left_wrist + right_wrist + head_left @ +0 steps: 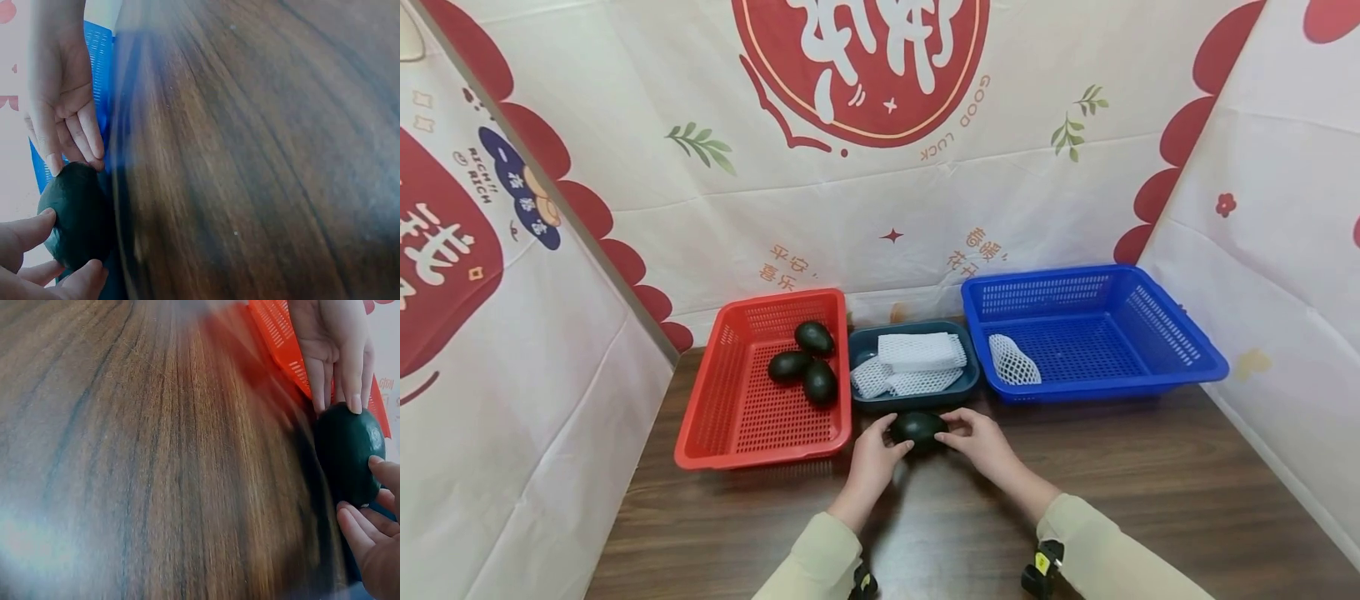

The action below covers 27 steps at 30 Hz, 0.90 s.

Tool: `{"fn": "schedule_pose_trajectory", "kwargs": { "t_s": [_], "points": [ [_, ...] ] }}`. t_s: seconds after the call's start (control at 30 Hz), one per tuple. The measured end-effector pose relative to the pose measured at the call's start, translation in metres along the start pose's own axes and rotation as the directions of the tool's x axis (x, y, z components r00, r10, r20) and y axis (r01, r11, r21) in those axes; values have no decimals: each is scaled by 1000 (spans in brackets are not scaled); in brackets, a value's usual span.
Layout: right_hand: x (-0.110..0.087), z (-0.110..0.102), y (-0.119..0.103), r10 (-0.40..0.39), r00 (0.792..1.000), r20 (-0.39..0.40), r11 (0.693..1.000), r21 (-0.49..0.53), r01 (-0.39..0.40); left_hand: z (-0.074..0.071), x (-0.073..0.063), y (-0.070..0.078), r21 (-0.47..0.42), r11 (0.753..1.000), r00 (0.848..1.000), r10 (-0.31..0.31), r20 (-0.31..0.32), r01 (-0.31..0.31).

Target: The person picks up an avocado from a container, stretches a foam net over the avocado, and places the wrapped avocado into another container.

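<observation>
A dark green avocado [917, 430] is held level between both hands, just in front of a small teal tray [859, 342]. My left hand [874, 457] pinches its left end with thumb and fingers. At the other end, my right hand [981, 446] grips it the same way. Both wrist views show the fingertips on the smooth avocado skin [78, 212], with the opposite hand [337, 350] facing across. White foam net sleeves [921, 352] lie folded in the tray behind the avocado.
To the left stands a red basket [700, 425] with several avocados [788, 367] inside. A blue basket [1180, 375] sits at the right, a rounded white foam net piece [1015, 360] in its near left corner. Printed cloth [865, 208] walls off the back and sides of the wooden table [940, 542].
</observation>
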State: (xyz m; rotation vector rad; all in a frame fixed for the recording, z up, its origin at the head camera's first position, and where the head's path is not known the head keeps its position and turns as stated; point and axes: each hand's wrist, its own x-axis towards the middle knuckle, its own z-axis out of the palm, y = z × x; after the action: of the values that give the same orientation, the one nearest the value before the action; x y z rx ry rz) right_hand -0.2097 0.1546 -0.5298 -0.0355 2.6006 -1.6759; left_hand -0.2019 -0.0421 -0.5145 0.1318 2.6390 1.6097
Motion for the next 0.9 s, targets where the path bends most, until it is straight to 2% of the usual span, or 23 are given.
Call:
{"fn": "schedule_pose_trajectory", "kwargs": {
  "t_s": [0.4, 0.77, 0.9],
  "points": [
    [7, 9, 6, -35, 999, -24, 997, -64, 33, 7, 9, -6, 96, 995, 999, -5, -45, 10],
    [9, 9, 3, -7, 1000, 6, 995, -98, 8, 3, 10, -7, 97, 995, 1000, 3, -25, -1],
    [8, 8, -2, -48, 999, 16, 989, -141, 50, 2, 10, -10, 84, 996, 1000, 0, -22, 2]
  ]
}}
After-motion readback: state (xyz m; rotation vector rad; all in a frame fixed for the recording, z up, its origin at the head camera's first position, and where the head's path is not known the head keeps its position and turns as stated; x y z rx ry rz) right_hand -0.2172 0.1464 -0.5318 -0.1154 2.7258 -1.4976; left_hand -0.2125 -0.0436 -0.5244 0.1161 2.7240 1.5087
